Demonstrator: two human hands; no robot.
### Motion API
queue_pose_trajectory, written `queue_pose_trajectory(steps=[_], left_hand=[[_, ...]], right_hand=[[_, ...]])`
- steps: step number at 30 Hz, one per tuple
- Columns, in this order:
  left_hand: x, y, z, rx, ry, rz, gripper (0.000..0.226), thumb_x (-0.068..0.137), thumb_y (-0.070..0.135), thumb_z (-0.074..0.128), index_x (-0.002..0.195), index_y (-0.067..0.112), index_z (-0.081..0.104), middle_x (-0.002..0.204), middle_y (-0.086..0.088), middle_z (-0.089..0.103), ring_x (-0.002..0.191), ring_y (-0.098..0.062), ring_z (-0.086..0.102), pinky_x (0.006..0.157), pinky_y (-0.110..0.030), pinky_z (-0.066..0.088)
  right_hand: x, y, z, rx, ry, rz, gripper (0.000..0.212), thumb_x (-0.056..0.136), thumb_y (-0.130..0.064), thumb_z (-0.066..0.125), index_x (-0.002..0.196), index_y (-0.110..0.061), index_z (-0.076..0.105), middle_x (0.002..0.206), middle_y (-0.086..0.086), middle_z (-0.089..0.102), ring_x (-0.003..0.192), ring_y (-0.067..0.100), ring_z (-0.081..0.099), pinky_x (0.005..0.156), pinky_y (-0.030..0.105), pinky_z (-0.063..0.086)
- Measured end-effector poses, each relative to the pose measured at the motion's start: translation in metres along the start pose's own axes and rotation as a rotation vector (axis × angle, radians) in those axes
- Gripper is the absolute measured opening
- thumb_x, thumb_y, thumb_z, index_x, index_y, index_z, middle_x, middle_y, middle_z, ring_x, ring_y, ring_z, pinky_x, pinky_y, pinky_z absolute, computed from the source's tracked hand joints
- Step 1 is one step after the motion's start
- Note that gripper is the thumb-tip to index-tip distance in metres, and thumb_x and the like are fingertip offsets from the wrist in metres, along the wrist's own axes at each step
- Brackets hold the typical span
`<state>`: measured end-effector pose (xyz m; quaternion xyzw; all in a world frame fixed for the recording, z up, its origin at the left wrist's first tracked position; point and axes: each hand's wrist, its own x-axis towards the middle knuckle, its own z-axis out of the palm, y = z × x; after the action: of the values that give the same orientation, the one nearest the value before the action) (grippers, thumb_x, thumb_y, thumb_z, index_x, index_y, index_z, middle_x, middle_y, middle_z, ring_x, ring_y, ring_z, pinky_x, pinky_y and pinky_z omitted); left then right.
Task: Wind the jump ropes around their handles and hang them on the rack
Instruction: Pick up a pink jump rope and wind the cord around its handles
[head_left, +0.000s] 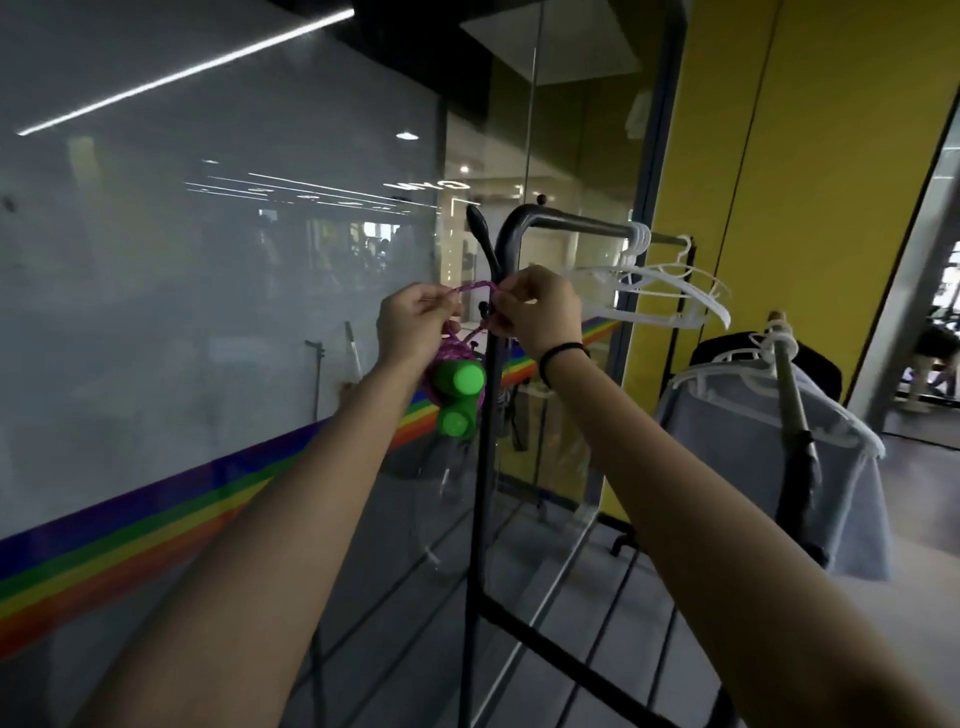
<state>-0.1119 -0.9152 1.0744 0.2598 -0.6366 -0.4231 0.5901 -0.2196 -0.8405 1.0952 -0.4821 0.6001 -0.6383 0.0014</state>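
Note:
A purple jump rope (453, 353) is wound around its two green handles (460, 395), and the bundle hangs below my hands. A loop of the rope stretches between my hands, right at the black rack's upright post (480, 457). My left hand (415, 325) pinches one end of the loop. My right hand (540, 312) pinches the other end, next to a small hook on the post. A long black hook (480, 234) sticks up from the post just above the loop.
The rack's top bar (582, 221) carries several white hangers (654, 291) to the right. A second rack with a grey garment (769, 467) stands further right. A glass wall with a rainbow stripe (156, 514) runs along the left, and a yellow wall rises behind.

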Motion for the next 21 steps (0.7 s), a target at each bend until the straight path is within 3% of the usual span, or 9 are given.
queue_pose_trajectory(steps=[4,8,11,16,18,21], left_hand=[[0.021,-0.012,0.007,-0.018,-0.007,-0.065,0.011,0.081,0.008,0.067,0.091,0.002,0.068,0.073,-0.008,0.068,0.053,-0.009,0.064,0.065,-0.027,0.056],[0.019,-0.032,0.008,-0.030,-0.084,-0.167,0.016,0.077,0.007,0.072,0.091,0.001,0.069,0.071,-0.007,0.071,0.054,-0.012,0.066,0.054,-0.021,0.053],[0.007,-0.040,0.006,-0.057,-0.140,-0.180,0.019,0.075,0.006,0.074,0.093,0.000,0.070,0.059,0.005,0.070,0.050,-0.004,0.064,0.051,-0.015,0.050],[-0.015,-0.031,0.006,-0.045,-0.086,-0.150,0.018,0.080,0.010,0.070,0.097,0.007,0.069,0.080,0.002,0.067,0.071,-0.006,0.062,0.072,-0.023,0.053],[-0.026,-0.025,0.003,-0.080,-0.044,-0.159,0.007,0.083,0.009,0.066,0.090,0.011,0.068,0.072,0.004,0.067,0.066,-0.006,0.062,0.069,-0.024,0.054],[-0.045,-0.018,0.002,-0.124,0.014,-0.174,0.003,0.086,0.011,0.063,0.084,0.012,0.066,0.063,0.005,0.067,0.055,-0.001,0.062,0.066,-0.022,0.055]], right_hand=[[0.016,0.008,0.011,-0.103,0.035,-0.051,0.006,0.084,-0.005,0.059,0.082,-0.010,0.058,0.084,0.011,0.066,0.071,0.025,0.069,0.061,0.029,0.059],[0.015,0.032,0.011,-0.166,0.028,-0.075,0.018,0.083,-0.005,0.060,0.071,-0.016,0.054,0.082,0.010,0.065,0.074,0.029,0.067,0.066,0.043,0.059],[0.002,0.048,0.007,-0.175,-0.029,-0.052,0.023,0.080,-0.009,0.065,0.067,-0.022,0.051,0.082,0.008,0.065,0.077,0.027,0.066,0.070,0.045,0.058],[-0.014,0.040,-0.002,-0.117,-0.142,-0.008,0.011,0.081,-0.014,0.065,0.088,-0.012,0.058,0.086,0.003,0.063,0.083,0.018,0.063,0.072,0.032,0.055],[-0.029,0.035,-0.011,-0.104,-0.235,-0.005,0.009,0.083,-0.014,0.062,0.090,-0.009,0.060,0.084,0.002,0.063,0.083,0.019,0.062,0.070,0.030,0.052],[-0.055,0.033,-0.038,-0.033,-0.343,-0.019,0.009,0.085,-0.013,0.059,0.088,-0.007,0.063,0.082,0.008,0.067,0.084,0.025,0.065,0.079,0.038,0.056]])
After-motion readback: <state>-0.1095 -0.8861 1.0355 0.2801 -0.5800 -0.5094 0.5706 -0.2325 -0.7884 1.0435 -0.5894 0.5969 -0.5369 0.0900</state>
